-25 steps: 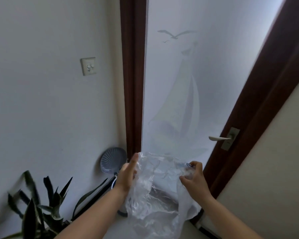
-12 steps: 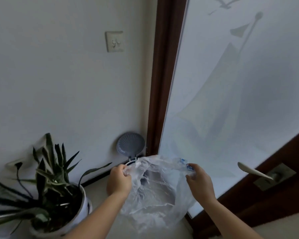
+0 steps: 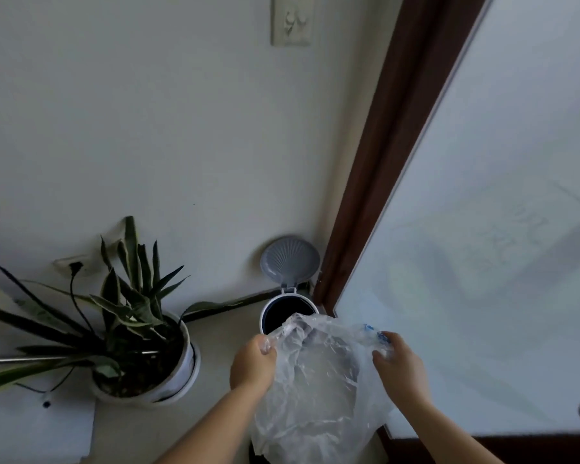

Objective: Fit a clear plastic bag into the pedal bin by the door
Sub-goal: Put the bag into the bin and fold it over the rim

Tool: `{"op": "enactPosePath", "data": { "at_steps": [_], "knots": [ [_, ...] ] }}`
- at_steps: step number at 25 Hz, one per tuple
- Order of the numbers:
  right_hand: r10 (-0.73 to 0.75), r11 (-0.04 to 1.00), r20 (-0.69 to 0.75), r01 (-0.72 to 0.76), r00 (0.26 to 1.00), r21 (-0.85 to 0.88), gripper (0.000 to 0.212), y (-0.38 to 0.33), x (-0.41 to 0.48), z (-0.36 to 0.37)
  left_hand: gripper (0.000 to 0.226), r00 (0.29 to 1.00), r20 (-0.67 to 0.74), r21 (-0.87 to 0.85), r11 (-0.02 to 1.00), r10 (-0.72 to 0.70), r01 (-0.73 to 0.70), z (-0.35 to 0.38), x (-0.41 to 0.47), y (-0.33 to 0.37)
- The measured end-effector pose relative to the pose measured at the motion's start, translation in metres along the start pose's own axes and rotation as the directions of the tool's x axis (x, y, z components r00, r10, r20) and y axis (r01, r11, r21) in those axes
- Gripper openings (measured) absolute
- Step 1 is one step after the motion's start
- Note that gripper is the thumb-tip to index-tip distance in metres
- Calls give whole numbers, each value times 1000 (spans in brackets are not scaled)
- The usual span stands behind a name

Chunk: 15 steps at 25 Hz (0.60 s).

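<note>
A crumpled clear plastic bag [image 3: 318, 386] hangs between my hands, its mouth held apart. My left hand [image 3: 253, 363] grips the bag's left rim and my right hand [image 3: 400, 363] grips its right rim. Just beyond the bag stands a small round pedal bin [image 3: 275, 308] with a white rim and dark inside, against the wall next to the door frame. Its grey shell-patterned lid [image 3: 290, 259] stands upright, open. The bag's top edge overlaps the near part of the bin's opening and hides it.
A potted plant [image 3: 131, 346] with long spiky leaves in a white pot stands left of the bin. A dark brown door frame [image 3: 382, 162] and a frosted glass door [image 3: 499, 229] are on the right. A light switch [image 3: 292, 20] is high on the wall.
The view has tilted down and left, bringing the bin's open mouth and the plant into sight. Both hands have lowered the bag toward the bin, keeping hold of its rim.
</note>
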State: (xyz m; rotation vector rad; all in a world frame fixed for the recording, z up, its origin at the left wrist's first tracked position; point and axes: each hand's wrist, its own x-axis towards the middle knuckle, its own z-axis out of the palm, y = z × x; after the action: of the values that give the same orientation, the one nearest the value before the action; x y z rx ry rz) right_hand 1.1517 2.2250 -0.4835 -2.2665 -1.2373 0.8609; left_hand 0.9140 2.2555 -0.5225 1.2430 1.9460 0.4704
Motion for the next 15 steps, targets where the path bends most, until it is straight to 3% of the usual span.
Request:
{"op": "enactPosePath", "data": {
  "at_steps": [8, 15],
  "knots": [
    [4, 999, 82, -1, 997, -34, 41, -31, 82, 38, 6, 991, 35, -158, 978, -131, 135, 15, 74, 6],
    [9, 999, 162, -2, 987, -41, 41, -22, 143, 74, 23, 985, 91, -204, 965, -146, 162, 30, 115, 6]
  ]
}}
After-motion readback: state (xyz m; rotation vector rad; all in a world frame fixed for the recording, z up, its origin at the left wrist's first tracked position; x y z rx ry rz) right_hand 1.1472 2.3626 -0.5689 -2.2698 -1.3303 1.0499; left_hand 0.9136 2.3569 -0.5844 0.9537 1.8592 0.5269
